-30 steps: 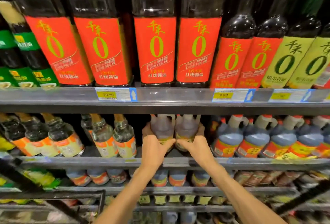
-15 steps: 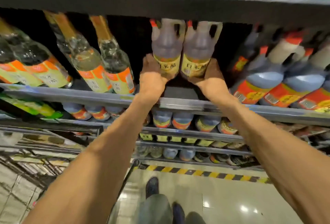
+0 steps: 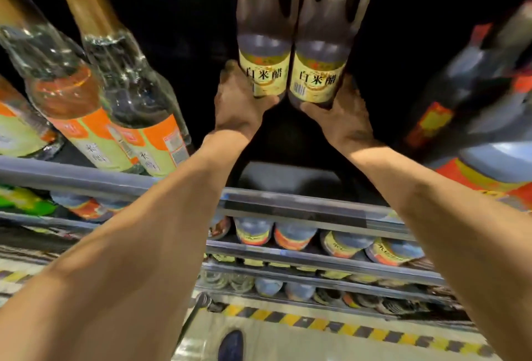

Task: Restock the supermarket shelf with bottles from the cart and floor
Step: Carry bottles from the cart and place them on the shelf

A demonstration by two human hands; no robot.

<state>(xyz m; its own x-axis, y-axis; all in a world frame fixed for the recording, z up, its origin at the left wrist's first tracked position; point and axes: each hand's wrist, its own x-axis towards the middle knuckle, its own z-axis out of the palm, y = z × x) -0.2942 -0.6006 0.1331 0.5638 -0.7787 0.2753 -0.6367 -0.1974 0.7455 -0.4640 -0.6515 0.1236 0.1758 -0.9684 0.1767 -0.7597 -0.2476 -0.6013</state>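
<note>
the left hand (image 3: 240, 107) grips the base of the left vinegar jug (image 3: 263, 44), and the right hand (image 3: 339, 114) cups the base of the right vinegar jug (image 3: 319, 53). both jugs stand upright, touching side by side, deep in the dark gap of the shelf (image 3: 288, 205). tall glass bottles (image 3: 132, 96) with orange labels lean to the left, blurred handled jugs (image 3: 483, 130) sit to the right. below, lower shelves hold more bottles, and striped floor tape (image 3: 316, 324) runs along the base.

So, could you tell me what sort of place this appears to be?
Most likely a supermarket aisle: tiered shelves packed with rows of labelled vinegar bottles, and hazard striping along the floor below.
</note>
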